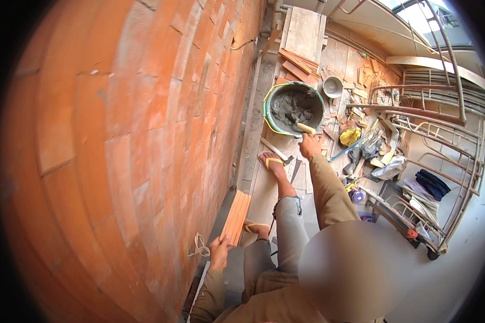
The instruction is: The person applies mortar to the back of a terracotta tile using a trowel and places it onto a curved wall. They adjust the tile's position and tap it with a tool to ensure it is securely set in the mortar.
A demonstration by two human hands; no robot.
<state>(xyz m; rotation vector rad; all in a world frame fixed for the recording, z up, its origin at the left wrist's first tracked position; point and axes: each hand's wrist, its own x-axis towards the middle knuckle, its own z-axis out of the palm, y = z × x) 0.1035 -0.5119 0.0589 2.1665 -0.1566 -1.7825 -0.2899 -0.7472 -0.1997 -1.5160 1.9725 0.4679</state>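
Note:
My left hand (219, 253) grips the lower end of an orange, grooved clay brick (236, 214), which is held beside the brick wall (140, 161). My right hand (310, 146) reaches to the near rim of a dark bucket (265, 114) with a yellow-green edge. Grey wet mortar (292, 107) fills part of that bucket. A pale tool handle (306, 128) rests at the rim, just beyond my right fingertips. Those fingers look apart and not wrapped round the handle; whether they touch it is hard to see. Mortar or the rim hides the rest of that tool.
A hammer (276, 149) lies by my sandalled foot. Beyond the bucket are a small grey bowl (332, 86), stacked clay pieces (299, 63) and a board (304, 32). Rubble, bags and a yellow bundle (350, 136) lie to the right, near metal scaffold frames (442, 134). A looped cord (199, 245) hangs by the wall.

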